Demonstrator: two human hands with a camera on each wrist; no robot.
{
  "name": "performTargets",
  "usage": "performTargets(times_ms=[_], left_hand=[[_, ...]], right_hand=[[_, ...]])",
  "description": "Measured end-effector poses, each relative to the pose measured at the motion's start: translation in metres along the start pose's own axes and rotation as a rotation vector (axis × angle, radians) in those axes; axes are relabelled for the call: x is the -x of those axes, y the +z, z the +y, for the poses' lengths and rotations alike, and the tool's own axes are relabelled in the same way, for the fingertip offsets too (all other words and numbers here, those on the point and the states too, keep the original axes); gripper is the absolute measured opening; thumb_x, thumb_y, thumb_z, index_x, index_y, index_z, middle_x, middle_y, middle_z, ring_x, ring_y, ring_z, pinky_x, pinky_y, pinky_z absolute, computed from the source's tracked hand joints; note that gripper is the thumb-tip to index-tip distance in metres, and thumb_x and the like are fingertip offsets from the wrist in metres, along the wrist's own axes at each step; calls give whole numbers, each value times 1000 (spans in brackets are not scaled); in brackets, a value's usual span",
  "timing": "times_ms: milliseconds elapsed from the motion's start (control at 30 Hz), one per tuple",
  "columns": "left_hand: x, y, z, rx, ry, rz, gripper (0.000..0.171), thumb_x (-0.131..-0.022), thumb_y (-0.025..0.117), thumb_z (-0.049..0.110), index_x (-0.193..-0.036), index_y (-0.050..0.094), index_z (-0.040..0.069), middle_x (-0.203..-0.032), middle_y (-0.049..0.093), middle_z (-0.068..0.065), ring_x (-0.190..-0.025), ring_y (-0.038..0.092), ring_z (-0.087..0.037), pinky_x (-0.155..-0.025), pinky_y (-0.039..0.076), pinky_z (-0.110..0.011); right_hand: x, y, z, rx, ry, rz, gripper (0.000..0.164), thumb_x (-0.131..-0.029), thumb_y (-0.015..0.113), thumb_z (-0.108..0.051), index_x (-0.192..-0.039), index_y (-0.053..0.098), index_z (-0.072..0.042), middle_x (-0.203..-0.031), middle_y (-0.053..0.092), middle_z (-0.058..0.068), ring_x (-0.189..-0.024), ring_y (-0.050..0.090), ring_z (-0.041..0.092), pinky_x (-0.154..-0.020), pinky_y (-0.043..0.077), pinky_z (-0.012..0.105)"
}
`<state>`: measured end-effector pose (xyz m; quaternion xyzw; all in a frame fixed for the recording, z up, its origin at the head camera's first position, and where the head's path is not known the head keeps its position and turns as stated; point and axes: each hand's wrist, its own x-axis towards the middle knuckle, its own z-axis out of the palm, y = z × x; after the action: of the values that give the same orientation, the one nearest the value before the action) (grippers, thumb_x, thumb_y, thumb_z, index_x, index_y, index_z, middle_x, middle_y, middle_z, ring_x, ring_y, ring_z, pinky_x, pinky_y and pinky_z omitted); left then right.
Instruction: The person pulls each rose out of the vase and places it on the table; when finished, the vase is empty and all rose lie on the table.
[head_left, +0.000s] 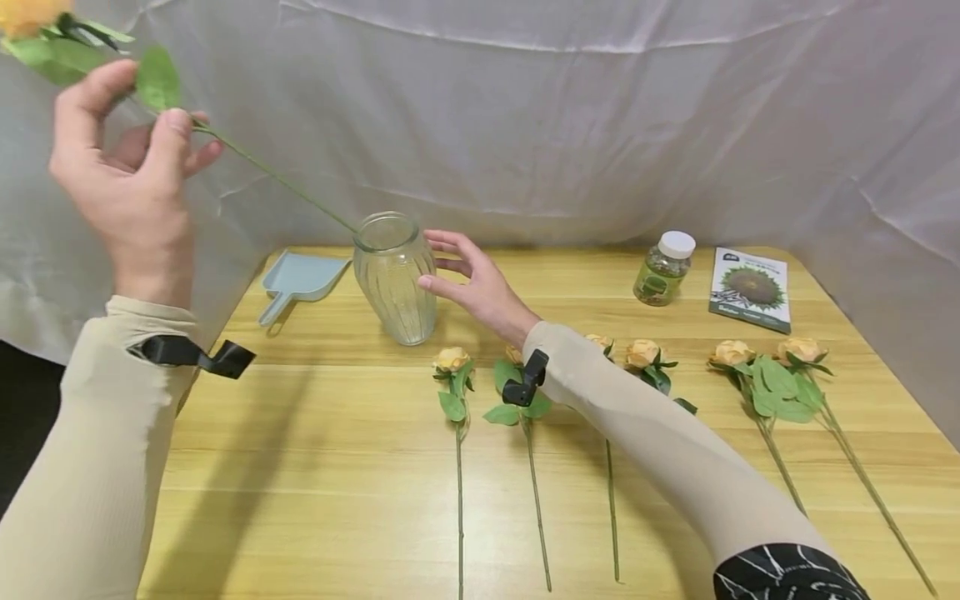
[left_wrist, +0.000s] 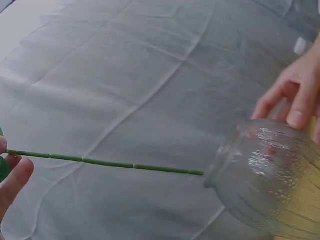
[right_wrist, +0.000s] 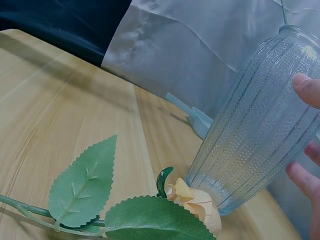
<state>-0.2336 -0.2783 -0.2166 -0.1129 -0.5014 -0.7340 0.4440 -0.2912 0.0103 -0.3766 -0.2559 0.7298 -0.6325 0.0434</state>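
My left hand point(head_left: 138, 158) pinches the green stem of an artificial yellow-orange rose point(head_left: 277, 177) between thumb and fingers. Its bloom is partly cut off at the head view's top left corner. The stem slants down to the right, its bare tip close by the mouth of a ribbed clear glass vase point(head_left: 396, 287). In the left wrist view the stem tip point(left_wrist: 200, 173) appears at the rim; I cannot tell whether it is inside. My right hand point(head_left: 480, 283) holds the vase's right side, thumb in front and fingers farther back. The vase stands on the wooden table point(head_left: 360, 467).
Several similar roses point(head_left: 452, 360) lie in a row across the table, some partly under my right forearm. A light blue dustpan point(head_left: 303, 275) is left of the vase. Toward the back right are a white-capped jar point(head_left: 663, 271) and a sunflower packet point(head_left: 750, 287). A grey-white curtain point(head_left: 525, 125) hangs behind.
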Motion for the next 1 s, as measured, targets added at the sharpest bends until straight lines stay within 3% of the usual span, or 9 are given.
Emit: performTargets(times_ms=[200,300,400,567,700,833,1000], left_hand=[[-1,-17,7,-19,-57,53,35,-90,73,-10,-124,71,0,-125,64,-16,-89,74,-31,-66,72,-30],[2,-28,7,25,-142,71,37,-88,75,-15,-122,72,-1,-126,64,-16,-88,75,-30,-65,72,-32],[9,-44,0,42,-231,38,41,-87,76,-18,-124,72,-2,-128,64,-16,-87,76,-29,-67,72,-36],[29,-71,-18,15,-361,-84,46,-89,78,-18,-131,70,-3,-129,66,-16,-88,78,-26,-69,72,-39],[53,-87,-31,-92,-469,-203,47,-94,78,-12,-138,67,-1,-130,66,-13,-95,78,-21,-74,73,-35],[78,-98,-41,-231,-557,-328,45,-99,76,-4,-142,65,2,-129,67,-8,-94,78,-15,-77,73,-31],[106,-105,-49,-320,-650,-463,43,-103,75,4,-144,63,4,-137,62,0,-96,78,-12,-80,73,-30]], right_hand=[[1,-4,1,5,3,3,66,-102,81,-28,-160,51,-32,-165,51,0,-148,55,27,-118,59,47],[1,-4,1,10,3,7,66,-102,81,-28,-160,51,-31,-164,51,0,-147,56,27,-118,59,47],[1,-5,1,12,3,9,66,-101,82,-27,-160,51,-32,-164,51,0,-147,56,27,-118,59,48],[0,-5,2,16,7,8,67,-101,81,-26,-161,50,-31,-165,51,1,-148,56,28,-120,58,49],[1,-4,0,18,11,9,67,-102,81,-26,-161,50,-31,-166,50,1,-148,55,28,-120,58,50],[1,-4,0,21,9,7,67,-102,81,-26,-161,50,-31,-166,50,2,-148,55,29,-119,58,50],[1,-4,0,15,4,10,66,-102,81,-25,-160,51,-30,-165,51,2,-147,56,29,-118,59,48]])
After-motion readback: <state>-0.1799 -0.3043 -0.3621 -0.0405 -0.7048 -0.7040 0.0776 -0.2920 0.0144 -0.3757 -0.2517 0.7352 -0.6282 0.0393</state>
